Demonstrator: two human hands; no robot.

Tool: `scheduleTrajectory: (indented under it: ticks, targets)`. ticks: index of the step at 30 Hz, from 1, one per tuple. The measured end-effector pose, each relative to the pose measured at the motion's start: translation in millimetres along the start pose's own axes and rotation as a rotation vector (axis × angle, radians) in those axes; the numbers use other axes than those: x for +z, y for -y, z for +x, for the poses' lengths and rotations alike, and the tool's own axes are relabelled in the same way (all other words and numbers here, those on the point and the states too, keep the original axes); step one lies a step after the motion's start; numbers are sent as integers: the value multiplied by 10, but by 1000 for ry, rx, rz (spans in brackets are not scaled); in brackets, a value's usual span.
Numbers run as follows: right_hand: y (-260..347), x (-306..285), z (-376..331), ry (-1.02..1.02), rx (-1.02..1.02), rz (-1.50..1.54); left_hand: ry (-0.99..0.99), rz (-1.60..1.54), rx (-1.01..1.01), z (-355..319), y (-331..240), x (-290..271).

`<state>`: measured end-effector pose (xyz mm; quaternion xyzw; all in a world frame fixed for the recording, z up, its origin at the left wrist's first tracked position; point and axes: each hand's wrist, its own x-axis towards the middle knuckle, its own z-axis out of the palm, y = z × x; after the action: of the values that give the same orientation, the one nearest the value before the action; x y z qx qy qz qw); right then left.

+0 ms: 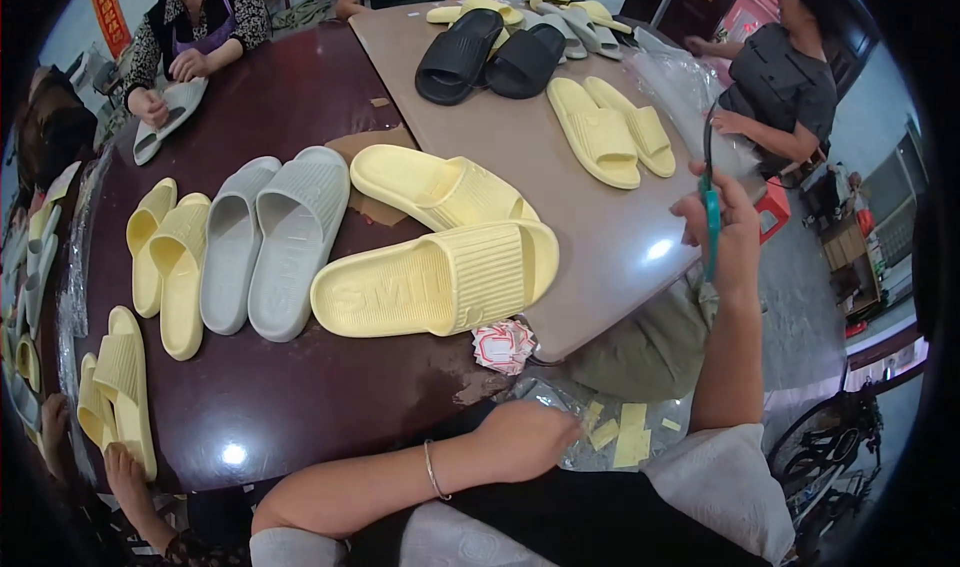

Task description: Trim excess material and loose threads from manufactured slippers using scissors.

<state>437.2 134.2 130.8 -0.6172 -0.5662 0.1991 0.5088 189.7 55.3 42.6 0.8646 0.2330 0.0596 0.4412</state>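
The dark round surface (pixel 300 397) fills most of the view, with a lighter tan surface (pixel 560 157) butted against it on the right. Other people sit or stand around the far rim; one at the far left holds a grey slide (pixel 168 117) in both hands, and another stands at the right beside a heap of clear plastic (pixel 680 82).

Two large yellow slides (pixel 440 267) lie nearest the person, across the seam of the two surfaces, one partly overlapping the other. Just left of them lies a grey pair (pixel 265 242), side by side and touching. Further left is a smaller yellow pair (pixel 165 262), and another yellow pair (pixel 115 392) sits at the near left edge, where someone else's hand touches it. On the tan surface lie a black pair (pixel 490 57), a yellow pair (pixel 610 127) just right of it, and more yellow and grey slides (pixel 560 12) at the far end.

The right hand (pixel 725 232) is raised beyond the tan surface's right edge, fingers closed around green-handled scissors (pixel 711 217), which hang upright with a dark cord looping above them. The left hand (pixel 525 437) is low, just off the near edge of the dark surface, loosely curled with its fingers on a clear bag of yellow trimmings (pixel 620 432) in the lap; whether it grips the bag cannot be told. A thin bracelet (pixel 432 469) circles that wrist. A small crumpled red-and-white paper (pixel 503 345) lies at the surface edge, just below the large yellow slides.
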Motion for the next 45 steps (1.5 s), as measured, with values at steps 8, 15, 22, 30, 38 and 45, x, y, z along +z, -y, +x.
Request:
scheduleTrajectory:
  ticks: [8,15,22,30,38,45]
  targets:
    - [-892,572,-58,321,36,12,-496,-177,121,-222,-25,-548]
    - [-744,1011,-12,329,273,292,-1048,-170,-170,-5,718,-1472]
    - [-637,981,-177,355,389,216,-617,-143,-395,394,1061,-1776]
    - [-964,765,97,69,285,361,-967,-245,-259,611,580,-1609]
    - [-1106,813,354,50,287,409,-1017,5,-158,586,789,-1263]
    - [-845,1121,599,121,270,372,-837,382,-249,501,924,-1285]
